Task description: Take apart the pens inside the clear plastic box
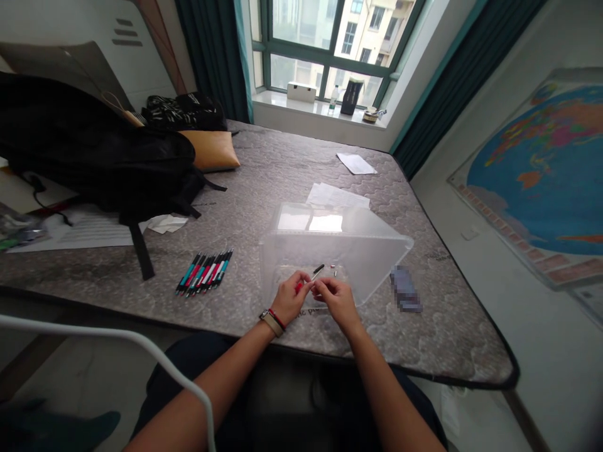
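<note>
Both hands are close together at the open front of a clear plastic box (372,257) lying on its side. My left hand (289,298) is closed around a red pen barrel (299,287), of which only a small part shows. Its fingertips meet those of my right hand (336,299), which pinches something too small to make out. Just beyond the fingers, a black pen part (319,268) and a few tiny pieces (335,274) lie in the box. To the left, several pens (205,273) with teal, red, white and black barrels lie side by side in a row.
A black backpack (103,150) and a tan pouch (210,150) occupy the left side. Paper sheets (336,194) lie behind the box. A blurred dark object (405,290) lies to its right. A white curved bar (141,342) crosses the lower left, before the table's front edge.
</note>
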Demonstrator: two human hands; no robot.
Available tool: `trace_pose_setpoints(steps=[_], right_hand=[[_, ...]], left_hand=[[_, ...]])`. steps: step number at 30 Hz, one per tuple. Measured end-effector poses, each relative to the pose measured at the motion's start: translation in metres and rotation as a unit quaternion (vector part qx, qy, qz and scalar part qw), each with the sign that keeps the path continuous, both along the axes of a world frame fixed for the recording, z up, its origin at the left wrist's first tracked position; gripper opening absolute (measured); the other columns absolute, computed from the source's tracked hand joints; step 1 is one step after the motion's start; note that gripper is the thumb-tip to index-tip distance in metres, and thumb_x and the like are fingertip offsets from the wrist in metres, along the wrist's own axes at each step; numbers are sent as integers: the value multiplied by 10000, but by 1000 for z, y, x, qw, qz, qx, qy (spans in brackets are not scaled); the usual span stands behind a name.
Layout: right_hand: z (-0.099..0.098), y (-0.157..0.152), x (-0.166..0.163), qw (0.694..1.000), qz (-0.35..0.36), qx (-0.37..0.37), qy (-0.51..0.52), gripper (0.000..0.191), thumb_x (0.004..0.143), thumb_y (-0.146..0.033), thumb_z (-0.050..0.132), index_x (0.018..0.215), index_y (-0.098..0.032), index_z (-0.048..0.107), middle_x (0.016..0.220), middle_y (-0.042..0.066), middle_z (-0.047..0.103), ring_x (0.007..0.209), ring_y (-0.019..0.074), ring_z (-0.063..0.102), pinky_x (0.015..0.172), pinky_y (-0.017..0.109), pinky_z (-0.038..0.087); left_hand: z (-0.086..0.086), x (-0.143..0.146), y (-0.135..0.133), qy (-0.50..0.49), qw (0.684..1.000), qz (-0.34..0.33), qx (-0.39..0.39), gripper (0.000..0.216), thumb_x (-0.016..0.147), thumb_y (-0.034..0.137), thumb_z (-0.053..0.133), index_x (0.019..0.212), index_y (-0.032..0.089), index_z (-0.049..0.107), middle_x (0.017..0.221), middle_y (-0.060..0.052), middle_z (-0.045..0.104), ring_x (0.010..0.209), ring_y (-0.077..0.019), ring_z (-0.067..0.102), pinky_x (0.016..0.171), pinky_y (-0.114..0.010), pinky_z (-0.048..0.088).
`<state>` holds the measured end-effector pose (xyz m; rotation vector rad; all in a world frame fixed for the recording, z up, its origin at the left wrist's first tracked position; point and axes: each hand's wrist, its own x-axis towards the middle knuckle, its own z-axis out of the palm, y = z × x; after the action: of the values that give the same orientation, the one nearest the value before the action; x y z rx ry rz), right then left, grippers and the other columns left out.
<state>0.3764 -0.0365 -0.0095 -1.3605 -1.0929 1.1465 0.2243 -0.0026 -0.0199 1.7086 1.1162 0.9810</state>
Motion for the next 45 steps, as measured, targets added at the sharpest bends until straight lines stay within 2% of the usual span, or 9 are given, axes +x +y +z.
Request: trace_pose_setpoints(steps=[9, 18, 21, 24, 28, 33, 37, 41, 45], right_hand=[[7, -5, -9, 999, 23, -36, 7, 379, 800, -529, 666, 879, -158, 657, 747, 36, 679, 642, 168, 652, 510, 273, 578], [27, -11, 1, 972, -172, 134, -88, 268, 894, -388, 606, 1044, -177, 673, 836, 38, 678, 680, 151, 645, 615, 281, 569], [30, -15, -2, 978, -55, 127, -158, 217, 901, -350, 597, 1011, -190, 695, 871, 49, 685, 725, 165, 647, 609, 269, 549], [28, -16, -9, 955, 73, 140, -250, 178, 918, -275, 562, 984, -210, 713, 873, 51, 675, 798, 178, 634, 664, 272, 526], [26, -18, -16, 936, 101, 151, -302, 200, 925, -205, 534, 1012, -223, 713, 874, 46, 654, 831, 178, 613, 755, 290, 494], [19, -19, -15, 943, 106, 136, -285, 206, 917, -239, 564, 1047, -233, 724, 853, 35, 634, 780, 161, 603, 719, 271, 482], [10, -13, -3, 962, 54, 107, -244, 326, 908, -340, 581, 1206, -225, 650, 847, 31, 646, 706, 149, 593, 631, 249, 479], [-4, 3, 16, 966, -36, 63, -247, 302, 900, -385, 557, 1083, -187, 692, 816, 43, 679, 668, 158, 597, 595, 253, 474], [-20, 22, 22, 951, -51, 45, -301, 260, 880, -306, 539, 1034, -170, 698, 883, 61, 687, 681, 166, 615, 664, 282, 499]], left_hand=[[-3, -9, 1, 51, 996, -65, 45, 153, 915, 308, 516, 966, 192, 601, 604, 59, 491, 573, -115, 489, 587, -227, 339], [-8, -4, 3, 80, 994, -75, 13, 288, 953, 369, 444, 937, 199, 676, 782, -25, 692, 713, -154, 616, 689, -243, 424], [-12, -2, 2, 90, 990, -111, -1, 293, 953, 335, 421, 970, 199, 679, 838, -44, 718, 770, -180, 650, 724, -261, 457], [-17, -3, 2, 94, 986, -140, -2, 276, 907, 222, 432, 1015, 200, 685, 954, -58, 732, 897, -202, 663, 817, -291, 478], [-21, -4, 3, 107, 984, -143, -6, 286, 851, 147, 430, 954, 191, 692, 935, -58, 729, 890, -204, 663, 816, -298, 481], [-22, -4, 2, 88, 983, -160, -8, 295, 842, 130, 416, 924, 188, 693, 912, -64, 727, 848, -198, 661, 765, -277, 465], [-16, -2, 3, 40, 993, -107, -25, 275, 920, 294, 436, 859, 186, 682, 757, -43, 687, 686, -174, 611, 654, -263, 428], [-6, 0, 9, -109, 988, -1, -110, 445, 951, 501, 369, 879, 171, 659, 527, 30, 499, 505, -129, 481, 529, -236, 366], [-3, -4, 16, -215, 960, 119, -131, 477, 927, 558, 376, 910, 155, 631, 605, 14, 540, 554, -126, 506, 544, -228, 390]])
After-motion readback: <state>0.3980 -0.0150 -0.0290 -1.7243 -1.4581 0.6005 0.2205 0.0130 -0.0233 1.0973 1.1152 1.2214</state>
